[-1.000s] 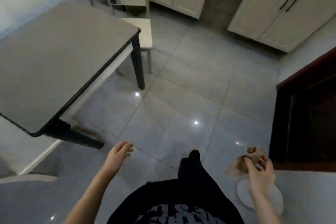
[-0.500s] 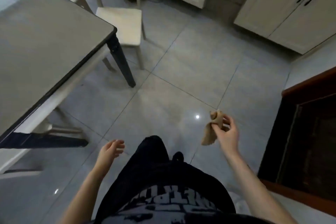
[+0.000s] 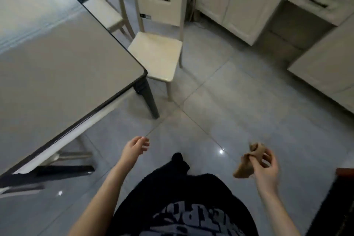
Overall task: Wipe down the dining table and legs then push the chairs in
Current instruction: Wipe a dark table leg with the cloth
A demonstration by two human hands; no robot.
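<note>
Dining table (image 3: 57,74) corner beside pulled-out chair (image 3: 156,55), right hand (image 3: 266,168) fingers pinching brown cloth (image 3: 249,161), left hand (image 3: 134,149) relaxed, empty.

Table (image 3: 57,74) at left, chair (image 3: 156,53) just beyond its near-right corner, a second chair (image 3: 104,12) farther back, cabinets (image 3: 229,0) along the far right.

glossy table top (image 3: 57,74), polished floor tiles (image 3: 239,105), tan rag (image 3: 249,161) probably cloth
</note>
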